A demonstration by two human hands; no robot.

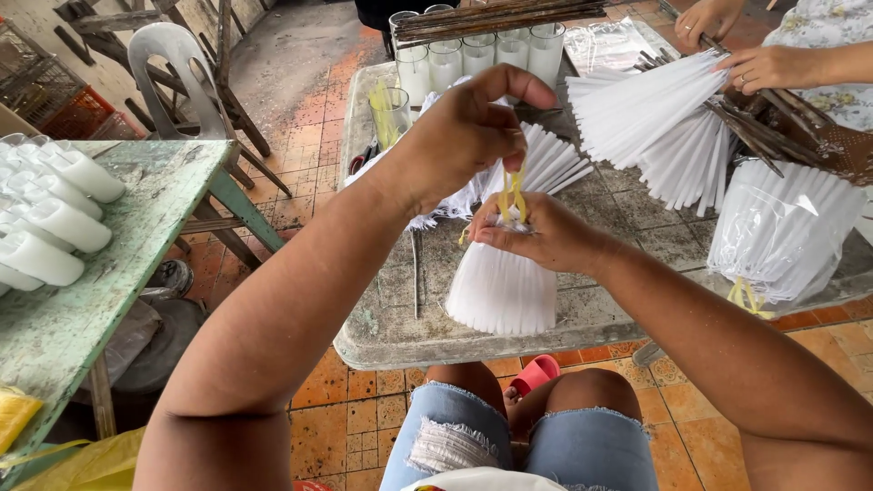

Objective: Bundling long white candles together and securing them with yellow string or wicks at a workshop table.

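Worn stone table (391, 336), both hands' fingers pinching yellow tie (512, 193) atop white candle bundle (502, 289), glass jars (473, 55) behind

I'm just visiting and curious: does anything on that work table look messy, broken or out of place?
Nothing looks spilled or broken. The table is chipped and stained. The left hand and right hand grip a yellow tie on a neat bundle of white candles.

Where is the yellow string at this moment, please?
In the head view the yellow string is near the middle, pinched by the left hand above the right hand, which grips the neck of a white candle bundle.
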